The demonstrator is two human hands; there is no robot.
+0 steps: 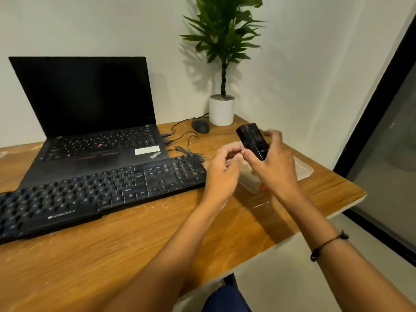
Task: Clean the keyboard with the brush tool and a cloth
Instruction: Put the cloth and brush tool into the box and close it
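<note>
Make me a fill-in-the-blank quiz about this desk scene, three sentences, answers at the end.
1. The black brush tool is held in the ____ hand.
2. The wired black external keyboard lies in front of an open black ____.
3. The dark computer mouse sits beside a white pot holding a green ____.

Answers: right; laptop; plant

Black keyboard (pixel 99 194) flat on desk — possibly dusty

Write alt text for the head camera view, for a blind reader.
The right hand holds a black brush tool above a wooden desk, the left hand beside it. A black keyboard lies before an open laptop.
</note>
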